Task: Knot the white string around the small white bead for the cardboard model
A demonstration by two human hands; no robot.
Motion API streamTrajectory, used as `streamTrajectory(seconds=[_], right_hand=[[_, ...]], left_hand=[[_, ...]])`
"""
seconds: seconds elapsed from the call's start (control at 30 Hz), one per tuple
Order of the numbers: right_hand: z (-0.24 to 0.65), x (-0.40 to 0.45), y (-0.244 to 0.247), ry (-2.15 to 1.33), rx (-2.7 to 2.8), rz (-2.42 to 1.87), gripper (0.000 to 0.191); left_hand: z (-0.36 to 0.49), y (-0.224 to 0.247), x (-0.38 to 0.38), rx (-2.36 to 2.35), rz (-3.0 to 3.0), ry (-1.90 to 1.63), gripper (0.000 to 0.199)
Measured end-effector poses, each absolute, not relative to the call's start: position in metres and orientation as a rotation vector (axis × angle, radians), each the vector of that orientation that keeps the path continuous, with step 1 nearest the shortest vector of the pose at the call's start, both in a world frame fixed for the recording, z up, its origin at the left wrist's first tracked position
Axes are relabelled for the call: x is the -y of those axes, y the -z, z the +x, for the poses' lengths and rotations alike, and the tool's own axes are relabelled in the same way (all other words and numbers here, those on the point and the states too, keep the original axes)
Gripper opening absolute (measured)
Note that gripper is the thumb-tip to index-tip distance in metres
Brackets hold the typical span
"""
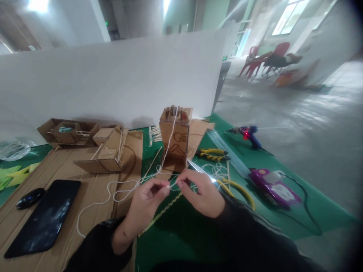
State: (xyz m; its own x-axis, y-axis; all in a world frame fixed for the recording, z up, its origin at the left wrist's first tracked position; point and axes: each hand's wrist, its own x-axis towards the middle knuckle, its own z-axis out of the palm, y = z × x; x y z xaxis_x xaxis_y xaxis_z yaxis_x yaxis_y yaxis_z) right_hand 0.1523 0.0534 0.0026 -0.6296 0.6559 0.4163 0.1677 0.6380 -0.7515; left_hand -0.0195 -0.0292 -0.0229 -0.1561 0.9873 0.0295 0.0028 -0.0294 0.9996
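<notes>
Nearest, in front of the cardboard tower [181, 136]: a shadowed gap of green surface [170, 241] between two dark sleeves [99, 241]. Just before the tower: left hand [147, 198] and right hand [202, 192], angled inward, almost touching, each grip pinched thumb-to-fingers on white string [173, 185]. Right of the tower: pliers [214, 154], then the surface's slanting edge, floor [272, 109] beyond. Behind the tower: white panel [113, 83].

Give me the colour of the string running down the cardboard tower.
White; the string shows best in the head view.
</notes>
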Motion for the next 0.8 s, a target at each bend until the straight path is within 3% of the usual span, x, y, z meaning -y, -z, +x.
streamTrajectory(seconds=[0.33,0.8], right_hand=[[0.1504,-0.0543,0.0006,-0.824,2.202,-0.662,0.013],[0.1520,-0.0492,-0.0030,-0.941,2.266,-0.364,0.014]], left_hand=[[-0.0188,0.0211,0.0301,-0.934,0.793,-1.396,0.007],[-0.0154,0.0242,0.0295,-1.538,1.195,-1.398,0.017]])
